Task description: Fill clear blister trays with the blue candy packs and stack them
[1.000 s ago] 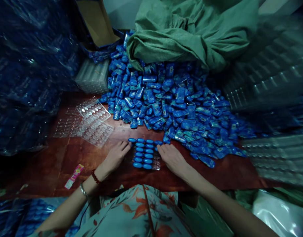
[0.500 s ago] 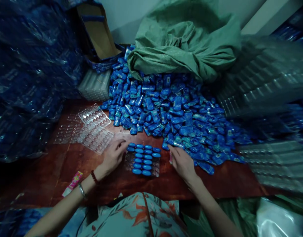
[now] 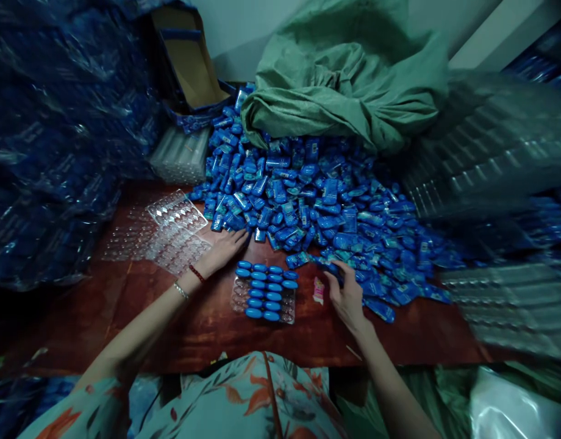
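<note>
And there at the centre was the clear tray [image 3: 287, 313], lying flat on the reddish table [image 3: 193, 329], partly loaded. Its two middle columns were full, blue pieces [image 3: 257, 285] lined up from far end to near end. The outer columns? Barely begun, by the look of it: each had blue at the far end only, with bare pockets running down towards the near edge. So the middle was done, and the lower stretches of both sides were left.

Out beyond the tray, to its left, the left hand [image 3: 224, 248] reached to the edge of the blue pile [image 3: 287, 213], fingers stretched forward; whether they had hold of a piece, I couldn't tell. Over on the tray's right, the right hand [image 3: 349, 299] was at the pile too, thumb and forefinger curved beside blue packets, and again no telling if one was gripped.

Plenty of stock about! The pile spread wide beyond the tray and off to its right, under the green cloth [image 3: 317, 110]. Left of the tray lay loose empty trays [image 3: 175, 250], overlapping, and just to its right, a small pink wrapper [image 3: 318, 291].
</note>
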`<state>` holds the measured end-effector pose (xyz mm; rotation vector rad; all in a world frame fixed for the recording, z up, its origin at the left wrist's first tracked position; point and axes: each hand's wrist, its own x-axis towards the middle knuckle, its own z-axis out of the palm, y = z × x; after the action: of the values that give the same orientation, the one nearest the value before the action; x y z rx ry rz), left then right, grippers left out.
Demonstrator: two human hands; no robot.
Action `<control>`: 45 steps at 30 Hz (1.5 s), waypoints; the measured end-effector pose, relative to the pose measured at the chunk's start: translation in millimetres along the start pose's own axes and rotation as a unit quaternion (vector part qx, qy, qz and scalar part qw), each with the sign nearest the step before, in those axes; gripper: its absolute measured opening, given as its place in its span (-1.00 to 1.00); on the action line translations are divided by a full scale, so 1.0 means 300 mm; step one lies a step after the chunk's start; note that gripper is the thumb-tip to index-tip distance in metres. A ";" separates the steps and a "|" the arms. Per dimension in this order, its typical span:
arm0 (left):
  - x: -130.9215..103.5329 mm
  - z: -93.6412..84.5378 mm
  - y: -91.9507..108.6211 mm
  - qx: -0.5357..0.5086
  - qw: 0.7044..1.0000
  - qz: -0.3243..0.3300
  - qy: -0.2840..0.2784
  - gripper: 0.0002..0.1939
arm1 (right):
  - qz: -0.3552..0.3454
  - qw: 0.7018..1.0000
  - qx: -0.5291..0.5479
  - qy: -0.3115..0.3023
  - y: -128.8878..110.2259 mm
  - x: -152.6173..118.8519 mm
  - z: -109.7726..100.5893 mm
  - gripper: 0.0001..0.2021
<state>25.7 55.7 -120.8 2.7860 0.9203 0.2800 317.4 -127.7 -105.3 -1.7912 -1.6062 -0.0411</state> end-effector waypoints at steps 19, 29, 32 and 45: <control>-0.436 -0.003 0.273 -0.112 0.955 -0.104 0.254 -0.68 | -0.207 0.934 -0.072 -0.282 -0.158 -0.056 -0.015 -0.51; -0.357 -0.057 0.243 -0.031 0.997 0.024 0.062 -0.60 | -0.259 0.894 -0.114 -0.347 -0.198 0.013 -0.001 -0.63; -0.317 -0.076 0.254 -0.009 0.998 0.064 -0.002 -0.62 | -0.248 0.902 -0.146 -0.321 -0.184 -0.013 0.011 -0.57; -0.237 -0.073 0.146 -0.072 0.982 -0.044 0.169 -0.66 | -0.170 0.958 -0.143 -0.183 -0.056 0.023 0.028 -0.47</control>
<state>-10.6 -19.0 -97.6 2.5999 1.0447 0.7901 300.7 -117.9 -100.3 -1.7835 -2.2626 -0.1118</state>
